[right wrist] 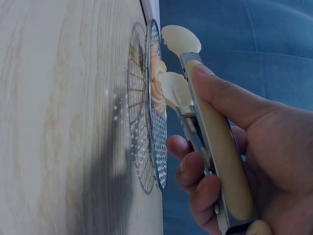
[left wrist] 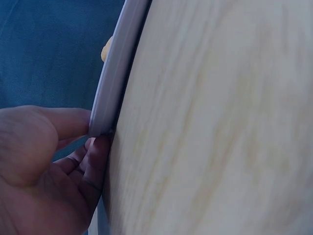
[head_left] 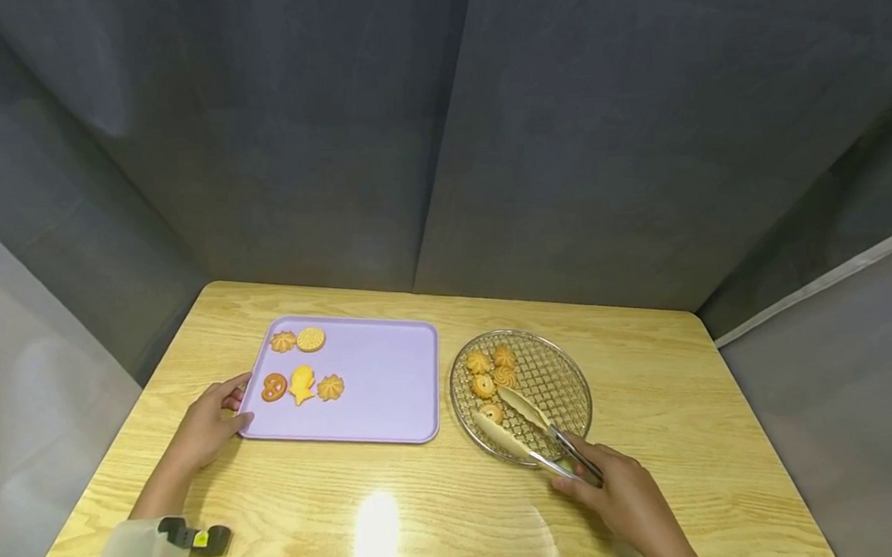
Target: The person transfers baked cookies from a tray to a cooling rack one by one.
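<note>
My left hand [head_left: 206, 426] pinches the left edge of a lavender tray [head_left: 391, 381], its thumb and fingers on the rim in the left wrist view. On the tray lie a pretzel [head_left: 274, 387], a fish-shaped cookie [head_left: 302, 384], a round cookie [head_left: 311, 339] and two flower-shaped cookies [head_left: 330, 387]. My right hand [head_left: 623, 495] grips metal tongs [head_left: 566, 452] with cream tips. The tips are spread over a round wire rack [head_left: 563, 381], on either side of a ring-shaped cookie [head_left: 491, 413]; whether they touch it I cannot tell. Several piped cookies [head_left: 478, 361] sit behind it on the rack.
Both tray and rack stand on a light wooden table [head_left: 314, 500], the rack to the tray's right with a narrow gap between. Grey partitions [head_left: 560, 140] rise behind the table and at its sides. A dark wrist strap [head_left: 196, 537] circles the left sleeve.
</note>
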`<state>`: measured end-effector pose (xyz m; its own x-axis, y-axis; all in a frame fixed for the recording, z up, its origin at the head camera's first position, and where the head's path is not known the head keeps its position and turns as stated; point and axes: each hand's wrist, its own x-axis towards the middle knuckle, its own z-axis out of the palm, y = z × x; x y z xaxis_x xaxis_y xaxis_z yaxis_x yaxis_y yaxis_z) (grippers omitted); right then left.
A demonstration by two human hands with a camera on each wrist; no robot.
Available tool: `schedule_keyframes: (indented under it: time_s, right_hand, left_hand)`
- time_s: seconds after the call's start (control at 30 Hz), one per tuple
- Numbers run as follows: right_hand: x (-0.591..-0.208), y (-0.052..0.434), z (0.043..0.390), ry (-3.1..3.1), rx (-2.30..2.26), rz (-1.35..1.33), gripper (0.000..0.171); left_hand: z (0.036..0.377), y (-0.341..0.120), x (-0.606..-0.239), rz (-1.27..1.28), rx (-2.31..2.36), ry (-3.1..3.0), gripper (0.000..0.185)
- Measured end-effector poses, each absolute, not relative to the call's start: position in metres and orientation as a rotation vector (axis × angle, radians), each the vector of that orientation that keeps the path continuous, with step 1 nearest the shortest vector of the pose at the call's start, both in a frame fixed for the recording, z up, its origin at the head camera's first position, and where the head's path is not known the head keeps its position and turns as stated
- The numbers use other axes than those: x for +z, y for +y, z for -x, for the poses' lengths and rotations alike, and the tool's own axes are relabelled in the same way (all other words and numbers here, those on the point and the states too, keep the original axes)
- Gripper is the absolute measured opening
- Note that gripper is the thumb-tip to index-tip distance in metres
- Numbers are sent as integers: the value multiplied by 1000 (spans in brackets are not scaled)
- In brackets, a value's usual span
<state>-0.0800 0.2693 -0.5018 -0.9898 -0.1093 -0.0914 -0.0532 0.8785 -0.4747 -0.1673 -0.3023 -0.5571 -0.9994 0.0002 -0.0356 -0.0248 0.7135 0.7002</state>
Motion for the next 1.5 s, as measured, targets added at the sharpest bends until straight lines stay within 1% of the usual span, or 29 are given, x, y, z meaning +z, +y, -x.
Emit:
schedule_keyframes:
  time_s: [0.37, 0.7, 1.17, 1.5]
  right_hand:
    - [-505, 257, 87, 2951, -784, 174, 74]
    - [-505, 240, 96, 2961, -789, 215, 81]
    - [-508, 213, 112, 2942, -863, 310, 84]
    - [-508, 194, 125, 2948, -830, 388, 87]
  left_hand:
    - [169, -301, -555, 22, 1191, 2868, 63]
    - [170, -300, -555, 22, 1179, 2873, 63]
    - [170, -303, -560, 23, 1173, 2876, 64]
    - [169, -303, -561, 31, 1172, 2881, 63]
